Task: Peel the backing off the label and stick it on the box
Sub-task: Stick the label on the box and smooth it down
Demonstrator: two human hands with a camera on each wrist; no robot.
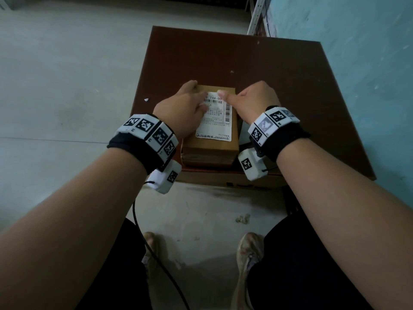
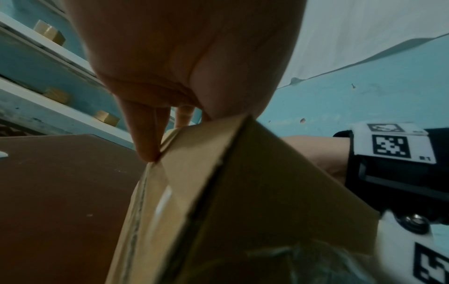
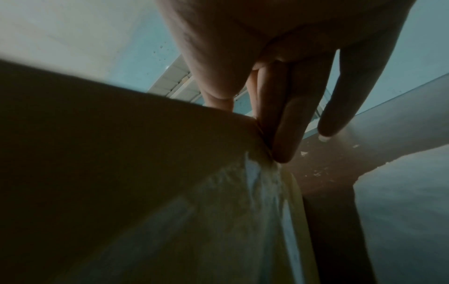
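A brown cardboard box [image 1: 210,148] stands on a dark brown table [image 1: 279,81], near its front edge. A white printed label [image 1: 218,121] with barcodes lies flat on the box's top. My left hand [image 1: 187,104] lies over the box's far left edge, its thumb pressing the label's left side. In the left wrist view its fingers [image 2: 145,138] run straight down the box's side [image 2: 243,192]. My right hand [image 1: 248,98] presses its thumb on the label's far edge. Its straight fingers [image 3: 284,126] lie against the right side of the box [image 3: 121,153].
A small white paper scrap [image 1: 146,100] lies on the table left of the box. A pale crinkled sheet [image 3: 245,211] sits low beside the box's right side. A blue wall [image 1: 357,63] runs along the right, and a metal rack [image 1: 257,19] stands behind. Grey floor lies to the left.
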